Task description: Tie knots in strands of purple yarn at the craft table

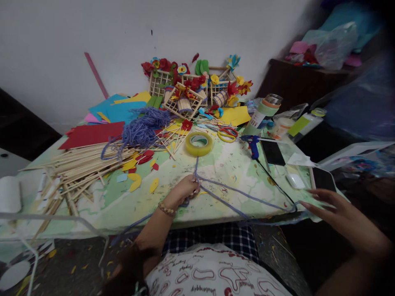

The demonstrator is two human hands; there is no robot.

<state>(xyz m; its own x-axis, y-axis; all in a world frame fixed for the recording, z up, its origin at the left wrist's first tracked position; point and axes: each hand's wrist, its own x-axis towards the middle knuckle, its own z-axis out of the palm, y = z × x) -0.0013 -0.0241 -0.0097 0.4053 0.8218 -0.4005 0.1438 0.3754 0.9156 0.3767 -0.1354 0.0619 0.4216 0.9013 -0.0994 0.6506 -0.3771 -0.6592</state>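
Note:
My left hand is closed around blue-purple yarn near the front middle of the table. One end of the yarn leads up to a roll of clear yellowish tape lying flat. From my left fingers, yarn strands stretch right across the tabletop, and another length trails left over the front edge. My right hand is at the right edge with fingers stretched out and apart, slightly blurred. Its fingertips are close to the right end of the strands; whether they touch is unclear.
A yarn heap and wooden sticks lie left, beside coloured paper. Stick frames with paper flowers stand behind. Right are scissors, a glue gun with its cord, a phone and bottles.

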